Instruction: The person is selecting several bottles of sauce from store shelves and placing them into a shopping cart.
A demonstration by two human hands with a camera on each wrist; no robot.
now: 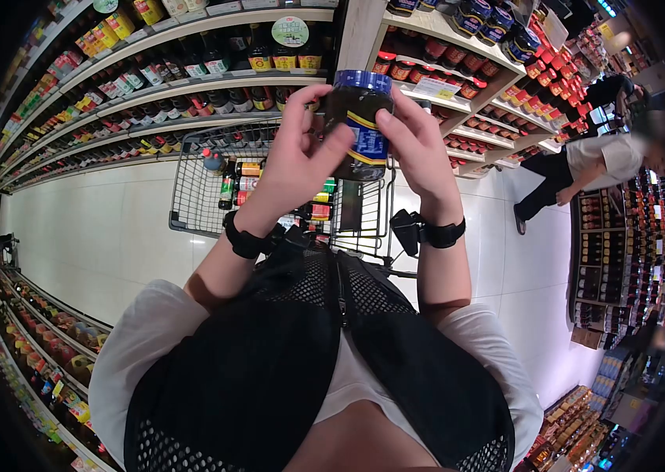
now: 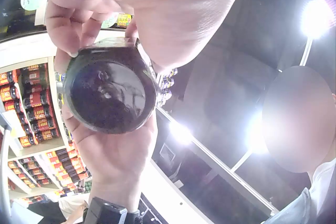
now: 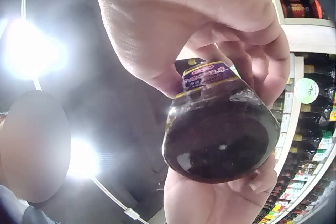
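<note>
Jar [image 1: 360,126] w/ a blue lid [image 1: 362,79] and dark contents is held up at chest height in front of the person, btw both hands and above the shopping cart [image 1: 198,181]. It tilts a little, lid end away from the body. The left hand [image 1: 297,157] grips it from one side: fingers [image 1: 305,102] curl round the upper part and the thumb lies across the label [image 1: 370,145]. The right hand [image 1: 419,145] holds the opposite side, fingers [image 1: 397,118] bent onto the glass near the lid.

In the left wrist view the jar's round base [image 2: 113,90] faces the camera, w/ fingertips wrapped over its rim. In the right wrist view the purple-and-yellow part of the label [image 3: 205,74] shows under the right thumb, w/ the left palm [image 3: 210,203] below. The print is too small to read.

The cart holds several bottles [image 1: 242,185], prob. sauces, though the view is too small to be sure. Shelves [image 1: 191,86] of bottles and jars run behind it, above the pale tiled floor [image 1: 96,228]. Another person [image 1: 592,161] bends toward the shelving further along the aisle, well apart from the cart.
</note>
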